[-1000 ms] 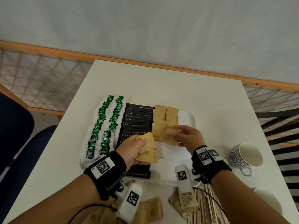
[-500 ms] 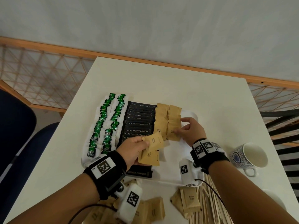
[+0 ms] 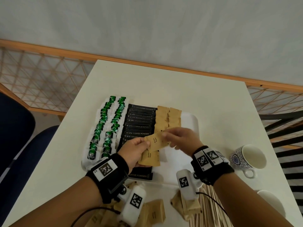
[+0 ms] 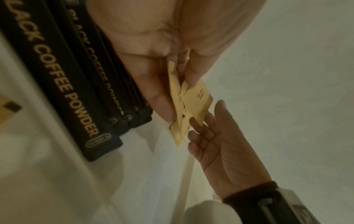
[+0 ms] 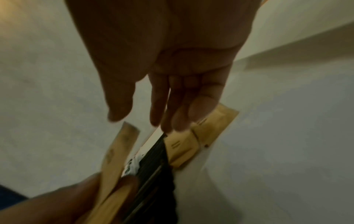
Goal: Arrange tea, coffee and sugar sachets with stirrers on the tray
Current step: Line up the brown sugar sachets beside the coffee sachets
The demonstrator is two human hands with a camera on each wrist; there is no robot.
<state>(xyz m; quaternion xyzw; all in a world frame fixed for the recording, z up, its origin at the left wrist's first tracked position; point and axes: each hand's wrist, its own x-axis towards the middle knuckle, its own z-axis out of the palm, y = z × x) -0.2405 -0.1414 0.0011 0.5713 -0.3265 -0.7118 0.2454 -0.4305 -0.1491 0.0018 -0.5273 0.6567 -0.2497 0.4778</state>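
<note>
My left hand grips a small fan of brown sugar sachets above the near part of the white tray. My right hand reaches in from the right; its straight fingers touch the top sachet of the fan, thumb and fingers still apart in the right wrist view. On the tray lie two rows of green tea sachets, a stack of black coffee sachets and two columns of sugar sachets. Wooden stirrers lie on the table near me.
Loose sugar sachets lie at the table's near edge beside the stirrers. A blue-patterned cup stands right of the tray, and a second white cup nearer me. Blue chair at left, wooden lattice railing behind the table.
My right hand went to the sugar columns on the tray, then came back to the fan in my left hand. The left hand stayed almost still.
</note>
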